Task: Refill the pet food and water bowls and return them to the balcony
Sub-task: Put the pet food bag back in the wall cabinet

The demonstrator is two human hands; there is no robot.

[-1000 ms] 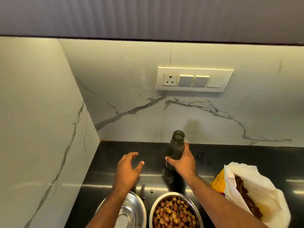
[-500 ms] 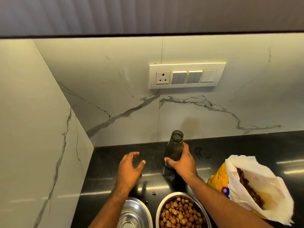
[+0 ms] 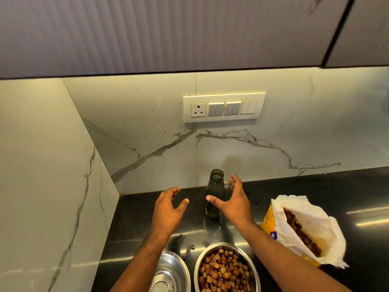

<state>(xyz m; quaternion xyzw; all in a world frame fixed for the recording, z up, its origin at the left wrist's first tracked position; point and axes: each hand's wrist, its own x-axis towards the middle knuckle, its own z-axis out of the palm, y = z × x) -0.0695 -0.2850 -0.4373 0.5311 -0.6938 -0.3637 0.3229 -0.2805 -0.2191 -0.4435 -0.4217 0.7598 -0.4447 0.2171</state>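
Observation:
A dark uncapped bottle (image 3: 214, 194) stands upright on the black counter (image 3: 134, 228) near the back wall. My right hand (image 3: 232, 204) is spread open just right of it, thumb in front of the bottle, fingers off it. My left hand (image 3: 168, 209) hovers open to the bottle's left, holding nothing. At the bottom edge sit two steel bowls: the left bowl (image 3: 176, 268) holds water, the right bowl (image 3: 226, 268) is full of brown kibble. An open pet food bag (image 3: 303, 226) lies on the counter at the right.
Marble walls close the counter on the left and back, forming a corner. A switch panel with a socket (image 3: 224, 107) is on the back wall. A ribbed upper cabinet (image 3: 168, 32) hangs overhead. Water drops lie on the counter below the bottle.
My right hand has let go of the bottle and opened beside it. The bottle stays standing. The view has tilted up slightly.

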